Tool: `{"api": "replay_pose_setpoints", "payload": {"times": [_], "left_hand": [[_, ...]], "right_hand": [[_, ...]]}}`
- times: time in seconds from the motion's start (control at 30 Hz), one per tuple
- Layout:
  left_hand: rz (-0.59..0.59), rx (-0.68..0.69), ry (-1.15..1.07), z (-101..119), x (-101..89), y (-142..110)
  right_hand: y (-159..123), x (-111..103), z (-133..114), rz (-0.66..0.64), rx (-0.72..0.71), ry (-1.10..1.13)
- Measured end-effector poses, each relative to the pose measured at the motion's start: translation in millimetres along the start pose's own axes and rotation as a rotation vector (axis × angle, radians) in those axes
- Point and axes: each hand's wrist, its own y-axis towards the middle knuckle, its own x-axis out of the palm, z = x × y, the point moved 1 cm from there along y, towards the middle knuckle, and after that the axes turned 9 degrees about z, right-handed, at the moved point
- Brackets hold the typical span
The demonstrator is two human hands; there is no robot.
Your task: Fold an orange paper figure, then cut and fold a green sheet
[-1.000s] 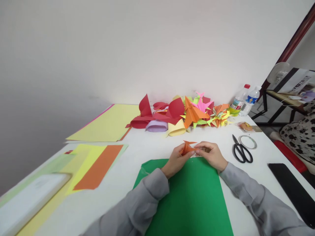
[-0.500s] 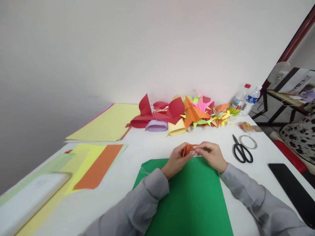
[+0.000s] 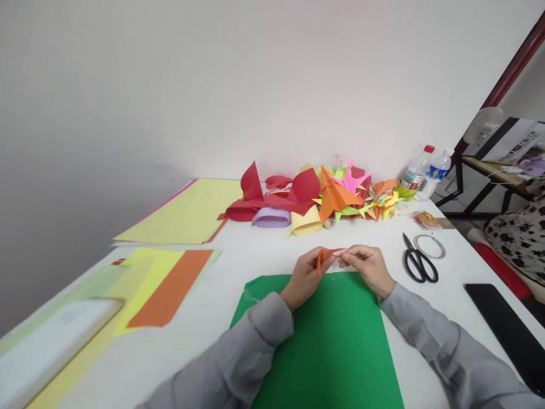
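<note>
A small folded piece of orange paper (image 3: 325, 258) is held up between my two hands, above the far edge of a green sheet (image 3: 336, 335). My left hand (image 3: 305, 276) is closed on its left part, thumb in front. At the paper's thin right tip, my right hand (image 3: 369, 268) pinches with thumb and fingertips. The exact folds are partly covered by my fingers.
Along the wall lie folded paper shapes, among them an orange paper plane (image 3: 336, 196). Scissors (image 3: 418, 264), a tape roll (image 3: 430, 246) and a black phone-like slab (image 3: 504, 335) are at right. Coloured sheets (image 3: 170, 289) lie left; two bottles (image 3: 434, 173) stand behind.
The orange paper has turned a little in my hands, and its right end now looks narrower and more pointed. Both hands stay in nearly the same place.
</note>
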Motion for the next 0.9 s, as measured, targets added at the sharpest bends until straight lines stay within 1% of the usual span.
{"api": "replay_pose_setpoints", "payload": {"times": [0.13,0.2,0.27,0.33,0.4,0.47,0.53,0.57,0.6,0.63,0.67,0.73,0.8,0.9], "left_hand": [[0.028,0.009,0.025,-0.7,-1.9,0.4],[0.042,0.002,0.06,-3.1,-2.3,0.9],[0.074,0.008,0.095,-7.2,-3.6,2.3],[0.12,0.035,0.108,-12.5,-6.0,5.0],[0.149,0.068,0.109,-17.4,-8.7,8.4],[0.159,0.07,0.094,-20.1,-10.6,11.8],[0.16,0.035,0.065,-19.2,-11.3,14.0],[0.156,0.008,0.042,-17.5,-11.3,14.5],[0.15,-0.021,0.015,-15.3,-11.1,14.6],[0.141,-0.05,-0.015,-12.9,-10.8,14.3],[0.131,-0.074,-0.046,-10.4,-10.5,13.7],[0.11,-0.114,-0.104,-6.6,-9.9,11.9],[0.08,-0.158,-0.168,-5.2,-9.2,9.6],[0.033,-0.24,-0.311,-6.8,-7.6,7.0]], "right_hand": [[0.8,-2.0,1.2,0.024,-0.004,-0.02],[0.8,-2.7,2.7,0.038,-0.033,-0.055],[1.2,-5.5,4.7,0.091,-0.086,-0.125],[1.7,-13.2,6.9,0.203,-0.155,-0.247],[0.7,-27.6,8.5,0.352,-0.228,-0.417],[-4.2,-48.1,8.9,0.496,-0.287,-0.603],[-13.7,-71.3,8.6,0.601,-0.308,-0.821],[-19.8,-82.6,8.5,0.642,-0.291,-0.969],[-26.4,-93.4,8.7,0.673,-0.239,-1.126],[-33.0,-103.3,8.9,0.718,-0.158,-1.274],[-39.1,-111.8,9.3,0.748,-0.076,-1.376],[-48.0,-124.5,10.1,0.752,0.056,-1.433],[-50.9,-131.4,9.7,0.719,0.114,-1.425],[-45.8,-136.3,5.6,0.708,0.178,-1.46]]}}
